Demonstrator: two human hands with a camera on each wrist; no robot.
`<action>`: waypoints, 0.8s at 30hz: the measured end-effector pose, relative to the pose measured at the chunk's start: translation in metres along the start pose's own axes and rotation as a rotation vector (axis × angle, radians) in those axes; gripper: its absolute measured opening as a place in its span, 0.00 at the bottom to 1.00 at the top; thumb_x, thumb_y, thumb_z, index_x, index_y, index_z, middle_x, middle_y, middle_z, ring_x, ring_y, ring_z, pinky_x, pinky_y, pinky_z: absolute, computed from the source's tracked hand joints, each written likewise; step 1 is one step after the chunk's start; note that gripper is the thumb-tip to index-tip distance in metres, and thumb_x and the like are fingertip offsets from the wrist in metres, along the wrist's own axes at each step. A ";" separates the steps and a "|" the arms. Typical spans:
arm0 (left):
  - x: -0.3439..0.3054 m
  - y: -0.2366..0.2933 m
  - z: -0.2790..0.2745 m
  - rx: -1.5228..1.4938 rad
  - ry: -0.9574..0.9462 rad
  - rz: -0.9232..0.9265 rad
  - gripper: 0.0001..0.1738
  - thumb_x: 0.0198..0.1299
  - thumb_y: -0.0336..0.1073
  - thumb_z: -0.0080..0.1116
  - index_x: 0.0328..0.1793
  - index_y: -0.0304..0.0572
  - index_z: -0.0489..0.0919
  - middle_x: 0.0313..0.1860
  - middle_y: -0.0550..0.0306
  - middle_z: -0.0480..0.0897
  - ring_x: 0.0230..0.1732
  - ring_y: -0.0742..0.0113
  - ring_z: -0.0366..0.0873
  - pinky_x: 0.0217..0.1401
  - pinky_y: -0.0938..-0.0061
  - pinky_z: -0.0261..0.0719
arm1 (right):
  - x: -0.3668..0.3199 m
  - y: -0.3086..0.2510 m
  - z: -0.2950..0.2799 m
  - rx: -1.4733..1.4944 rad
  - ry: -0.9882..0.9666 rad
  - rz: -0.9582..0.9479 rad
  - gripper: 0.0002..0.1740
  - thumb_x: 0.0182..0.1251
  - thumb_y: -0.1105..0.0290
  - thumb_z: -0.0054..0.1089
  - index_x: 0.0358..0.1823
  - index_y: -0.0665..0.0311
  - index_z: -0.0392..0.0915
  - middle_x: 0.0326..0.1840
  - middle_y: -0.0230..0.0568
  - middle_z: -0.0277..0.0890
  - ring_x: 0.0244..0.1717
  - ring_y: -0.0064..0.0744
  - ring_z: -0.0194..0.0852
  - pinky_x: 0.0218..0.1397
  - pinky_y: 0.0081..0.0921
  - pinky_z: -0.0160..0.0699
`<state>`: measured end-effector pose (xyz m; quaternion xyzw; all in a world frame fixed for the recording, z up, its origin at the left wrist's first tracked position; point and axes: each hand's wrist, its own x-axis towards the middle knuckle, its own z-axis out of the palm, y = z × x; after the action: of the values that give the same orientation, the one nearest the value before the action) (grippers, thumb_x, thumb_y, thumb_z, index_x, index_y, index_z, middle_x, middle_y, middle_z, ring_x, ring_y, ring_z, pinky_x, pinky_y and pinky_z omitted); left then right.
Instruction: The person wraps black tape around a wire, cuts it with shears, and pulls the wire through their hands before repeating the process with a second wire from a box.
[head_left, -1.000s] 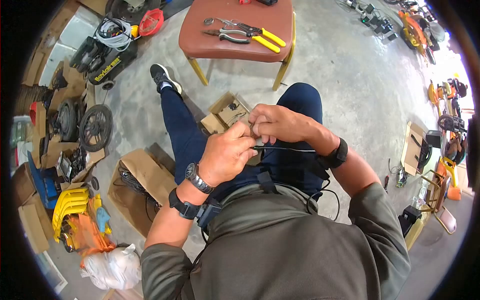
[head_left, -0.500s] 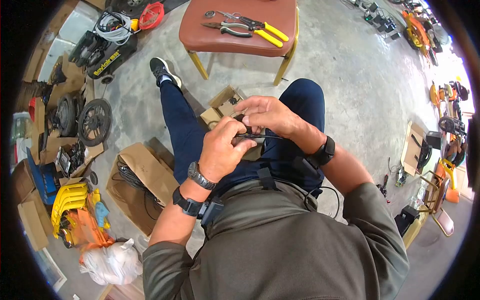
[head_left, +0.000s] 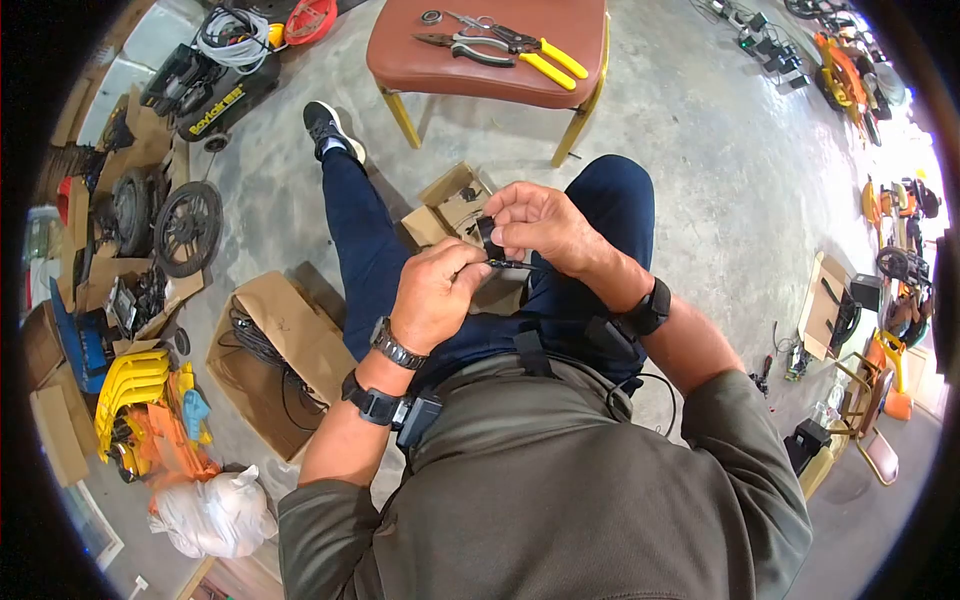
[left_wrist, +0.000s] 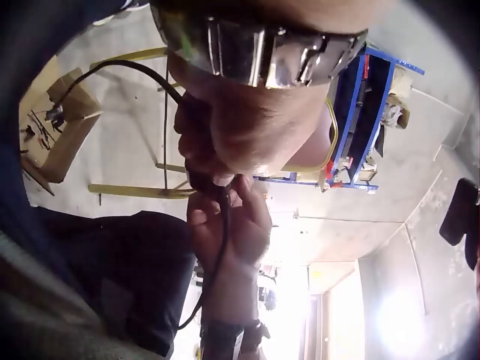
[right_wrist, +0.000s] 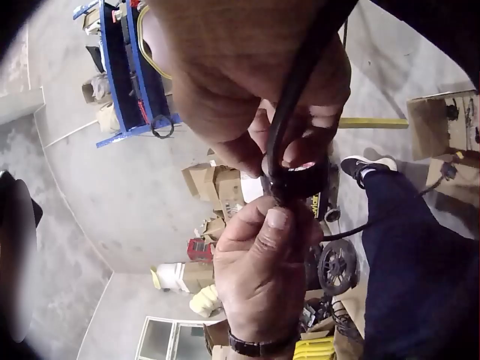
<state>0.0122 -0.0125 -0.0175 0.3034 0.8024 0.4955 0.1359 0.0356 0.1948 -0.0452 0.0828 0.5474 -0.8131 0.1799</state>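
My left hand [head_left: 437,290] pinches a thin black cable [right_wrist: 300,79] between thumb and index finger, over the lap. Just to its right, my right hand [head_left: 545,230] holds a piece of black tape [head_left: 489,237] between thumb and fingers, and the tape stands up from the cable. In the right wrist view the tape [right_wrist: 307,181] reaches the cable right by the left thumb tip. The cable passes in front of the right hand there, and a length of it runs off beyond the left hand. The fingers partly hide the wrapped spot.
Ahead is a brown-topped stool [head_left: 400,65] with pliers [head_left: 465,48], yellow-handled wire strippers [head_left: 548,62], scissors [head_left: 470,20] and a small ring [head_left: 431,17]. Below the hands lies an open cardboard box [head_left: 430,225]; a larger box [head_left: 300,335] with cables stands at left.
The hands were close together at the cable; the right hand has since drawn up and away, and the black tape now shows between its fingers. The left hand keeps its pinch.
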 end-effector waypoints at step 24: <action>0.008 -0.009 0.011 -0.378 -0.039 -0.373 0.07 0.61 0.24 0.63 0.45 0.33 0.84 0.32 0.61 0.86 0.28 0.78 0.76 0.31 0.79 0.74 | -0.040 -0.031 0.025 -0.196 0.013 -0.158 0.30 0.61 0.84 0.60 0.68 0.69 0.70 0.38 0.30 0.78 0.37 0.16 0.74 0.41 0.17 0.75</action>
<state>0.0089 -0.0026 -0.0297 0.1290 0.7349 0.5970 0.2947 0.0620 0.1907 0.0042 0.0267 0.6304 -0.7666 0.1192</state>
